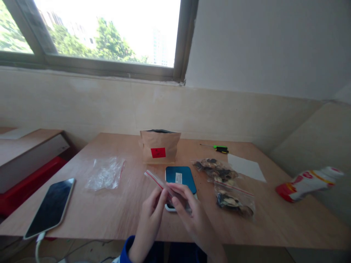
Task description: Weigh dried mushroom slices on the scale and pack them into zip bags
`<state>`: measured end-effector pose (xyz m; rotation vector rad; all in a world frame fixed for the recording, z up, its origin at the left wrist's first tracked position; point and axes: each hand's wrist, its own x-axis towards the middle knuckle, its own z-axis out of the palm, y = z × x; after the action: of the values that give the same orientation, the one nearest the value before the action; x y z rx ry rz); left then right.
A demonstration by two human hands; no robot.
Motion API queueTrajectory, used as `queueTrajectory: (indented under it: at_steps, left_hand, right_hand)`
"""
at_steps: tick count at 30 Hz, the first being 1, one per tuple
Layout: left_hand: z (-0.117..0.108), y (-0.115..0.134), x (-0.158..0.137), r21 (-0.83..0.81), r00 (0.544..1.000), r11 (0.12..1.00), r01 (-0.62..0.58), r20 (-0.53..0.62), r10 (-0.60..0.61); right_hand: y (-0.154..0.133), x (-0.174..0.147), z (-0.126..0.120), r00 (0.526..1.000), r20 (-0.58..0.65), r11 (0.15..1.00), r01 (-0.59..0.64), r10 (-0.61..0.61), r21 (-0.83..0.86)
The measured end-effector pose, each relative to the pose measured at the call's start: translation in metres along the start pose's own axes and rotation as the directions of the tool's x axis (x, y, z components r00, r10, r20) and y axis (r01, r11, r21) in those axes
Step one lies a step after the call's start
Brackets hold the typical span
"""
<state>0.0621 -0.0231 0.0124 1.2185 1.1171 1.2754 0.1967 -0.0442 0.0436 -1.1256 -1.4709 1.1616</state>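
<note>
Bag (155, 179) — in left hand (152, 206) and right hand (192, 211)

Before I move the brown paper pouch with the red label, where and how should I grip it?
Probably pinch both side edges of the brown pouch below its rim, coming from left and right: it stands upright, broad face toward you, mouth open.

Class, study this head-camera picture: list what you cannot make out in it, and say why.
In the head view:
What the small zip bag holds, if anything: the left hand and right hand cover its lower part.
The near part of the blue-topped device: hidden behind the hands.
Writing on its white label: too small.
Inside the brown pouch: its front wall hides it.
The white cable's further course: cut off by the bottom edge.
</note>
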Motion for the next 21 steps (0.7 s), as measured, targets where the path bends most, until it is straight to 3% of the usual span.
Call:
queueTrajectory:
  at_steps: [2,6,9,14,19,21]
  left_hand:
    - [-0.001,0.002,0.002,0.022,0.997,0.999,-0.042,0.059,0.04]
    - [-0.002,0.003,0.003,0.121,0.997,0.99,-0.074,0.009,0.074]
    - [-0.004,0.001,0.003,0.172,0.995,0.981,-0.094,-0.01,0.097]
    - [-0.004,0.001,0.004,0.197,0.995,0.977,-0.082,0.066,0.07]
    - [0.001,0.005,0.003,0.239,0.984,0.957,-0.163,0.112,0.139]
    - [-0.001,0.007,0.001,0.27,0.981,0.946,-0.178,0.12,0.15]
  right_hand:
    - [0.003,-0.001,-0.001,1.0,0.026,1.0,-0.003,0.003,-0.016]
    - [0.008,0.001,0.002,0.999,0.047,0.997,-0.008,0.012,-0.079]
    - [0.013,0.004,0.005,1.0,0.003,0.99,0.001,0.0,-0.144]
    - [0.014,0.008,0.006,0.996,-0.072,0.983,0.046,-0.06,-0.175]
    - [0.019,0.009,0.011,0.965,-0.198,0.982,0.15,-0.17,-0.113]
    - [0.027,0.012,0.008,0.916,-0.346,0.978,0.178,-0.204,-0.106]
